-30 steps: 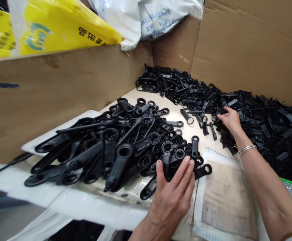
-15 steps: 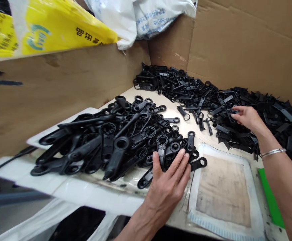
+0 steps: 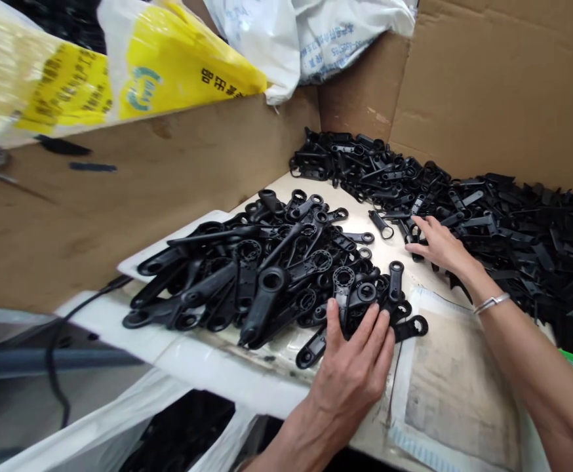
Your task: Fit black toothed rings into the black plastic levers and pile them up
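Note:
My left hand rests with fingers spread on the near right edge of a heap of black plastic handle-shaped parts with ringed ends. Its fingertips touch the parts and grip none that I can see. Farther off, my right hand, a silver bangle on its wrist, reaches to the near edge of the rear pile of smaller black plastic parts. Thumb and fingers are apart there, and nothing shows between them. A loose ringed piece lies just left of its fingertips.
Cardboard walls rise behind and at the left. Yellow and white plastic bags hang over the left wall. A worn pad with a pale edge lies under my right forearm. Below the table's front, a white bag contains dark pieces.
My right hand has moved left along the rear pile and its fingers have spread. My left hand stays on the near heap. The view has turned left.

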A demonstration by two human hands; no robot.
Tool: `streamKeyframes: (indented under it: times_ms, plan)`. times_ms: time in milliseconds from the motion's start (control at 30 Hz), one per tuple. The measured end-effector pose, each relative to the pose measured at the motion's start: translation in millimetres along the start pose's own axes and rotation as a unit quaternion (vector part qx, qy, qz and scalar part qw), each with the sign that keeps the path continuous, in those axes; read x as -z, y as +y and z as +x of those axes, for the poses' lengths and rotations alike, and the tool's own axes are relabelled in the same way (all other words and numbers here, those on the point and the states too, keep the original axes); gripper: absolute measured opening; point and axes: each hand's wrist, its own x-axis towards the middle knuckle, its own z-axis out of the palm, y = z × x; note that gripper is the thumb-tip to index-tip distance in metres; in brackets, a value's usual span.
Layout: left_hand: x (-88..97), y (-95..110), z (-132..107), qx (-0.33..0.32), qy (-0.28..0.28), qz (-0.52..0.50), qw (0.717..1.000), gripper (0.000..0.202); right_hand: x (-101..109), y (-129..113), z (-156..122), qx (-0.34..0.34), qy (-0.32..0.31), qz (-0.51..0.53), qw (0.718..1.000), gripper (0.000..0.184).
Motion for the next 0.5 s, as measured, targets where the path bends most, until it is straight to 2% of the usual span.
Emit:
streamKeyframes:
  times_ms: [100,233,367,433,500]
  plan:
    - [-0.7,1,-1,0.009,0.002,0.000,1.000,0.016,-14,-13,12,-0.014,-0.001,-0.012,1.000,0.071]
    - [-0.2,1,-2,0.014,0.007,0.001,1.000,0.016,-16,-14,17,-0.001,0.014,0.007,1.000,0.056]
    - [0.7,2,-1,0.016,0.006,0.005,1.000,0.016,2,2,12,-0.023,0.030,0.064,0.997,0.044]
    - [1.0,2,-1,0.017,0.007,0.005,1.000,0.017,16,11,17,-0.049,0.075,0.124,0.988,0.038]
    - [1.3,1,-1,0.018,0.005,0.003,1.000,0.018,29,19,33,-0.052,0.148,0.180,0.971,0.035]
